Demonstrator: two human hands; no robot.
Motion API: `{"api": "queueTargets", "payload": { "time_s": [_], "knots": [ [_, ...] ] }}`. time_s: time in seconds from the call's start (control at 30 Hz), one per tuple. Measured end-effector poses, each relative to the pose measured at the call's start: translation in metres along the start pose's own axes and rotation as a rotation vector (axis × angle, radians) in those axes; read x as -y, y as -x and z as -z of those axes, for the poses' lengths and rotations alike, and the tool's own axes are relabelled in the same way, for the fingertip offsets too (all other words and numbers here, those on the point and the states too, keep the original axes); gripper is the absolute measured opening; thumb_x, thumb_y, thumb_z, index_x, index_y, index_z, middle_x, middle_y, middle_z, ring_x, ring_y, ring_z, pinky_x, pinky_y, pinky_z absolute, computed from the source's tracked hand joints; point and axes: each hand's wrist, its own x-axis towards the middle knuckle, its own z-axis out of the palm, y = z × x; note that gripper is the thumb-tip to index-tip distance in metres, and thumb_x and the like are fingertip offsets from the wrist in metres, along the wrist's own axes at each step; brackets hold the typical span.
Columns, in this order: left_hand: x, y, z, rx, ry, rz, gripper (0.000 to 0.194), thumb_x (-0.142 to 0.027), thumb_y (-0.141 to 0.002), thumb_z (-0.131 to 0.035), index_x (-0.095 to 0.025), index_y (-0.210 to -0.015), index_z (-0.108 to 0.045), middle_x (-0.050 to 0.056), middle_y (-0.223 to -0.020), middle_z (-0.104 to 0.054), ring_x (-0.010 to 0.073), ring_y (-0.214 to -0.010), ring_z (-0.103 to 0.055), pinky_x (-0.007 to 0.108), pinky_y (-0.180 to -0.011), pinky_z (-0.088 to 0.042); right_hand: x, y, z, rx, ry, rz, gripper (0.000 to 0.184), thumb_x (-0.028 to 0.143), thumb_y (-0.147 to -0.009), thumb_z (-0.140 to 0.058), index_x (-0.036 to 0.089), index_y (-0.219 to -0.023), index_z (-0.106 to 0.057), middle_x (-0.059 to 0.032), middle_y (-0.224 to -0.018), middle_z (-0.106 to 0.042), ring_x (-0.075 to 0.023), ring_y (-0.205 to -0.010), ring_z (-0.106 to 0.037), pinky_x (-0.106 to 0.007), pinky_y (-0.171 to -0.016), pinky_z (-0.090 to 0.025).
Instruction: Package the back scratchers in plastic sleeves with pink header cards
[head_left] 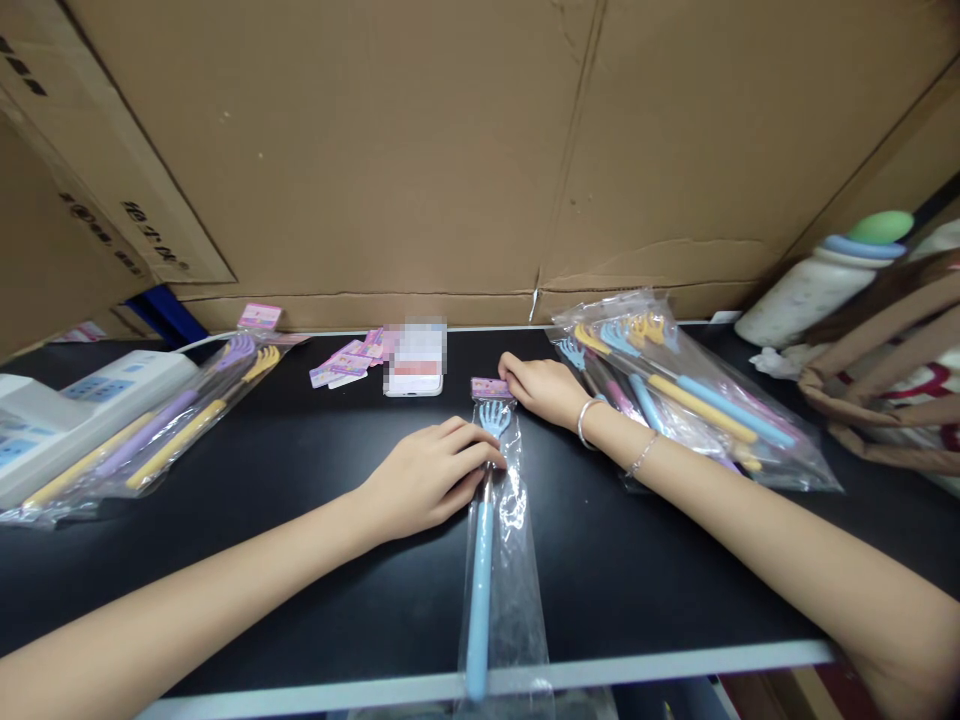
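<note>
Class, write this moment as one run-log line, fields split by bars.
left hand: touching bagged blue back scratcher | right hand: at its header card | beyond: phone, loose cards | right side: bagged scratchers

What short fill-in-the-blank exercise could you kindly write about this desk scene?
The long, hand-shaped scratcher under the bare left hand has a ____ handle.
The two thin silvery bracelets are worn on the person's ____ side.
The domed top of the cream cylindrical bottle is ____.
Missing words: blue; right; green.

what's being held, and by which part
The bagged blue back scratcher: left hand at the neck below its claw. Right hand at the header card, pinch unclear.
</note>
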Motion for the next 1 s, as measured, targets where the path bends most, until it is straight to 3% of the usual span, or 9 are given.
{"api": "queueTargets", "payload": {
  "time_s": [1.0],
  "knots": [
    [-0.0003, -0.0001, -0.0003, 0.01, 0.025, 0.001, 0.025, -0.015, -0.089, -0.04, -0.02, -0.107, -0.056, 0.004, -0.112, -0.059, 0.017, -0.097, -0.053, 0.031, -0.083, -0.046, 0.0009, 0.0005, 0.0018, -0.003, -0.021, 0.002, 0.024, 0.027, -0.093, -0.029, 0.02, -0.102, -0.05, -0.0038, -0.081, -0.069, -0.0177, -0.065, -0.06, -0.027, -0.055, -0.022]
  ]
}}
